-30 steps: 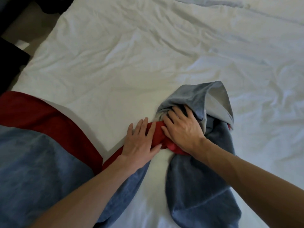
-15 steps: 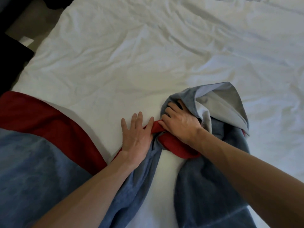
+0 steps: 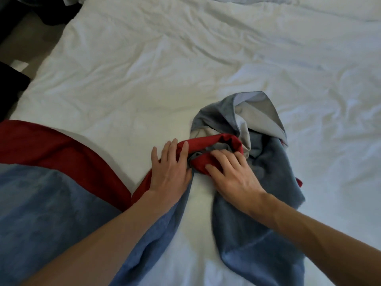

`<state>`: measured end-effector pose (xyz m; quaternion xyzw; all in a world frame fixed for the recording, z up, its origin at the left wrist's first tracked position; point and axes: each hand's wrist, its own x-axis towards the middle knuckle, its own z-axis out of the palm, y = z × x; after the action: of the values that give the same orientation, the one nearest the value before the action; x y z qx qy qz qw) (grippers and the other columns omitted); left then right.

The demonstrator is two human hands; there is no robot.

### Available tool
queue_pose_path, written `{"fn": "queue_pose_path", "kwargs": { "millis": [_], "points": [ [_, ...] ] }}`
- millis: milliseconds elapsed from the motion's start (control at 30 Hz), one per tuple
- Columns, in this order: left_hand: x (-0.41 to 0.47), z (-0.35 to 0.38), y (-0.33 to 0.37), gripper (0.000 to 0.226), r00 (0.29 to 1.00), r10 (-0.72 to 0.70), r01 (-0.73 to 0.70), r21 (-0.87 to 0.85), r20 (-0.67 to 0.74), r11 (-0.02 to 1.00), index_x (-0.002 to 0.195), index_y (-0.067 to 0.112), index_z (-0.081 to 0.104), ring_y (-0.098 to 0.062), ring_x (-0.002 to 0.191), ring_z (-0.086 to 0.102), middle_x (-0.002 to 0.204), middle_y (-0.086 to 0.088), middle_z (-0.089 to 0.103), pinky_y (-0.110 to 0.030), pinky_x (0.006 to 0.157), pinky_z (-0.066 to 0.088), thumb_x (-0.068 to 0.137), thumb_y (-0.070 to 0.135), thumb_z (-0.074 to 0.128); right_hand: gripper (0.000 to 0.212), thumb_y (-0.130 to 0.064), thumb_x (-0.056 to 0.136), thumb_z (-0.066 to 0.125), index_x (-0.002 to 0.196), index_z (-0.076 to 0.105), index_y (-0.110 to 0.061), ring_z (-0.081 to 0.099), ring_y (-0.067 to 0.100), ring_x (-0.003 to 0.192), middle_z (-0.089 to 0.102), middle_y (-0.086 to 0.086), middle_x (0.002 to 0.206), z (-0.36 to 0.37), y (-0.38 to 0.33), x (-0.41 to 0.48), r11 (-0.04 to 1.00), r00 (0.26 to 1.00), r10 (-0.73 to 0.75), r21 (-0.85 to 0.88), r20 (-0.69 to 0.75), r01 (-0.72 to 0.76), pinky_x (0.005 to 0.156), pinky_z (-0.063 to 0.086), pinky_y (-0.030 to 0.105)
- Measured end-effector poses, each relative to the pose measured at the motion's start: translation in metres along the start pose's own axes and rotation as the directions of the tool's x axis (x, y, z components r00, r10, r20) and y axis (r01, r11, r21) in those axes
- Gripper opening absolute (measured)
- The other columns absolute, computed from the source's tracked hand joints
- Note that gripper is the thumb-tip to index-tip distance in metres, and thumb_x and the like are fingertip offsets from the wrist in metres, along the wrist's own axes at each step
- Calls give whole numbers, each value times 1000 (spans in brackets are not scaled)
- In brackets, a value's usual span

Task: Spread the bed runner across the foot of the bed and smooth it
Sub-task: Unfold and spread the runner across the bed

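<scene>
The bed runner (image 3: 51,203), blue with a red border (image 3: 68,153), lies along the near edge of the bed. Its left part is spread fairly flat, while its right part is bunched and twisted into a heap near the middle, with a pale grey lining (image 3: 266,114) turned up at the far side. The left hand (image 3: 171,168) rests palm down on the red edge just left of the heap, fingers straight and together, holding nothing. The right hand (image 3: 231,176) lies on top of the twisted red fold, fingers spread and only lightly bent, pressing on the cloth rather than clutching it. The two hands are just beside each other. Between the flat part and the heap a strip of wrinkled white duvet (image 3: 185,69) shows, and the duvet stretches far and right. At the far left stands dark furniture (image 3: 10,83) on a brownish floor (image 3: 35,44)
</scene>
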<state>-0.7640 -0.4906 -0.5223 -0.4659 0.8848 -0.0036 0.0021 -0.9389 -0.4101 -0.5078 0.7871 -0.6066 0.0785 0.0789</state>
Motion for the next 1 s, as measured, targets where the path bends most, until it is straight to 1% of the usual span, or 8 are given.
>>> {"fn": "queue_pose_path", "kwargs": {
  "millis": [133,233,300,400,600,733,867,1000],
  "points": [
    [-28,-4,22,76,998,59,-60,-34,-36,998,137,9,43,-36,123,46,137,-22,45,-58,101,34,71,34,73,31,-33,80,65,101,64,-10,56,36,93,59,18,109,-5,-20,-50,990,977,135,20,165,-140,77,46,44],
    [-50,-2,41,69,990,128,-132,-67,-62,989,128,10,54,-36,111,54,127,-19,53,-53,93,41,65,25,76,45,-51,77,61,99,62,-12,54,33,86,59,12,96,-7,-36,-73,952,883,297,-38,363,-304,75,45,44],
    [-65,1,56,59,978,196,-202,-109,-70,973,120,9,59,-36,102,58,119,-19,58,-48,84,47,65,19,75,46,-47,77,60,106,60,-11,54,33,91,59,12,99,-5,-45,-82,932,845,355,-80,400,-353,82,43,47],
    [-84,2,80,49,964,266,-263,-161,-1,951,112,9,64,-33,92,61,109,-16,62,-43,76,51,65,16,76,33,-29,86,53,112,57,-9,54,31,99,58,12,106,-3,-48,-96,923,845,379,-88,377,-374,90,41,48],
    [-105,6,115,60,938,307,-283,-152,163,947,120,15,62,-29,111,57,127,-15,57,-42,87,48,65,32,81,27,-25,75,65,99,58,-15,52,25,95,57,3,97,-12,-31,-121,937,840,343,-92,421,-337,85,38,40],
    [-111,12,143,66,928,309,-282,-148,211,948,136,17,45,-29,130,40,143,-16,40,-43,102,35,78,32,71,16,-25,73,68,85,62,-17,55,23,85,59,1,85,-20,-15,-140,936,849,344,-79,401,-342,78,39,37],
    [-112,17,172,68,942,272,-247,-141,198,959,143,15,28,-27,141,21,155,-18,14,-39,111,24,86,32,62,25,-19,51,76,72,63,-19,56,21,73,59,-2,73,-33,3,-172,934,834,351,-102,426,-341,71,39,33],
    [-104,17,206,72,926,307,-293,-97,219,951,150,22,2,-26,143,10,157,-11,-2,-41,113,18,95,33,47,21,-16,57,71,75,62,-20,55,20,75,59,-4,76,-41,25,-217,939,833,337,-100,438,-328,73,37,31]
  ]
}}
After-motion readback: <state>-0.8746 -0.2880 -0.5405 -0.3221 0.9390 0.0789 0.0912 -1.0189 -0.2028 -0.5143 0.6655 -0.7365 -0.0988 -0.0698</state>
